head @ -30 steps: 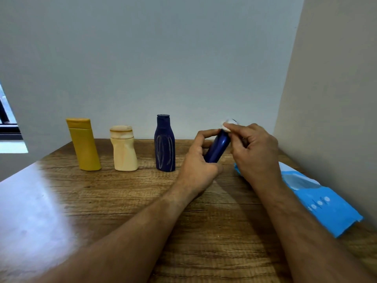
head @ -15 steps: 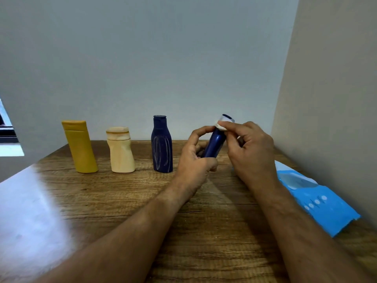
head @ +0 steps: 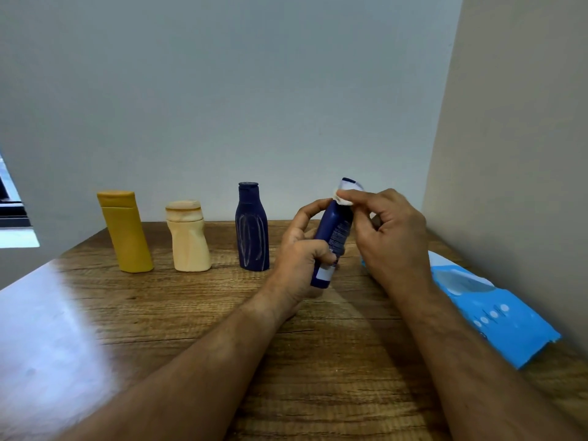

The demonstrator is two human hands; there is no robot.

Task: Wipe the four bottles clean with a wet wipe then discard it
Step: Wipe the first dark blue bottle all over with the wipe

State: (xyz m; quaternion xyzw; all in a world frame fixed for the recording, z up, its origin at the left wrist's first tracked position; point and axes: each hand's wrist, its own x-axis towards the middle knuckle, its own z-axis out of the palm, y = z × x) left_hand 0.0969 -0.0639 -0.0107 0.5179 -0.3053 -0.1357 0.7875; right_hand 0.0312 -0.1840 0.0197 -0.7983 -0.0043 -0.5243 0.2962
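White wipe [head: 343,198] sits pinched in the right hand's [head: 393,232] fingers [head: 351,196] against the cap of a slim navy bottle [head: 334,237], which the left hand [head: 302,256] grips tilted above the wooden counter [head: 318,361]. Wiping looks underway; next, probably the smooth body; three bottles wait upright: navy [head: 253,229], cream [head: 188,237], mustard [head: 125,232]; blue pack [head: 496,310] right.

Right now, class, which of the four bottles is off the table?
The slim dark blue bottle, tilted in the left hand while the right hand presses a wipe on its top. The other three stand upright on the table.
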